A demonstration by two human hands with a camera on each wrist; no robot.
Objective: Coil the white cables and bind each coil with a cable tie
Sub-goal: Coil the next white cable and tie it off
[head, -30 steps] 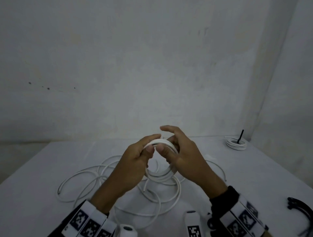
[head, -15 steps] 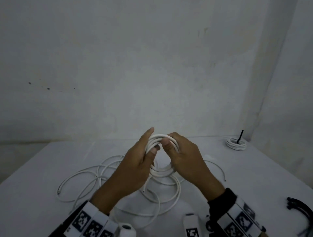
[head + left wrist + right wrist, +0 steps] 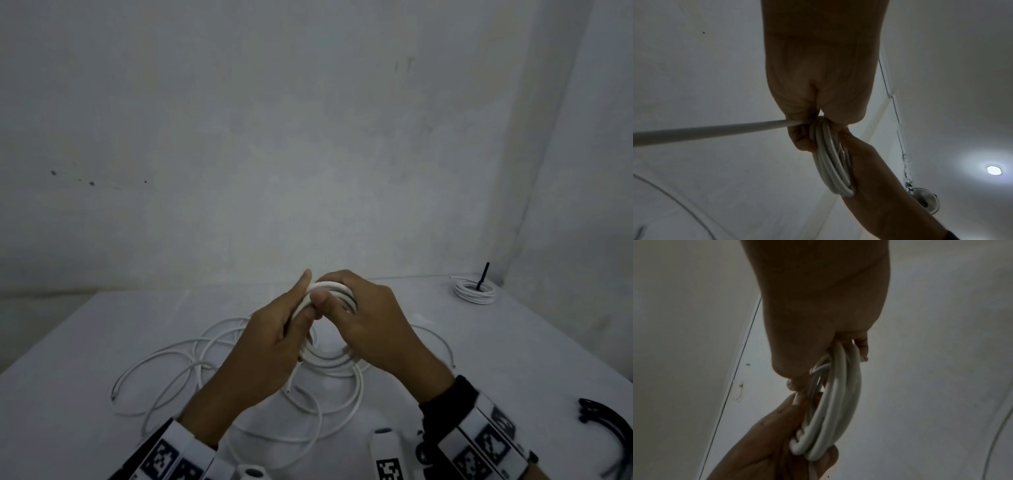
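Note:
A small coil of white cable (image 3: 330, 293) stands upright above the table, held between both hands. My left hand (image 3: 291, 329) grips its left side, thumb pressed on the top strands. My right hand (image 3: 356, 315) curls round the right side. In the left wrist view the coil (image 3: 830, 162) hangs from my fingers and a loose strand (image 3: 715, 131) runs off to the left. The right wrist view shows the coil's strands (image 3: 834, 402) bunched between both hands. The uncoiled cable (image 3: 191, 363) lies in wide loops on the table under the hands.
A finished white coil (image 3: 474, 293) with a black tie sticking up lies at the table's far right corner. Black cable ties (image 3: 606, 421) lie at the right edge. The white table (image 3: 85, 342) meets grey walls behind and at right.
The hands have closed in on the coil and turned it. My left thumb moved over the top strands, and another loop was drawn in.

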